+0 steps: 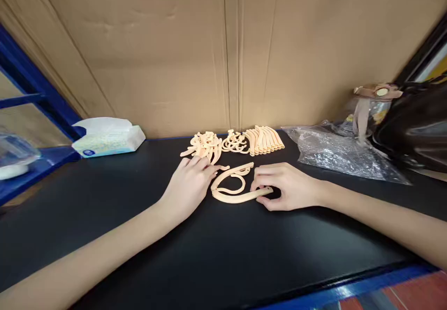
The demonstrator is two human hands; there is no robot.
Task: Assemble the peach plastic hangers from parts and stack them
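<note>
On a smooth black tabletop [223,254], the tip of a long, curved, cream-coloured strip [233,198] is held between the thumb and fingers of the right hand [286,186], its other end being met at the left by a second cream-coloured curved strip [225,175], so that a sideways V is formed between the two hands. Inside it, a thinner cream-coloured curl [240,184] is seen. The left hand [192,179] is lowered with bent fingers beside a short cream-coloured piece [226,167]; whether that piece is gripped cannot be told. Behind the hands, a loose heap of cream-coloured curved strips [206,143], a small pile of cream-coloured hooked pieces [234,142] and a neat row of cream-coloured strips [264,140] are set out side by side, flanked by a white-and-pale-green tissue pack [110,140] at left and a crumpled clear plastic bag [344,154] at right
</note>
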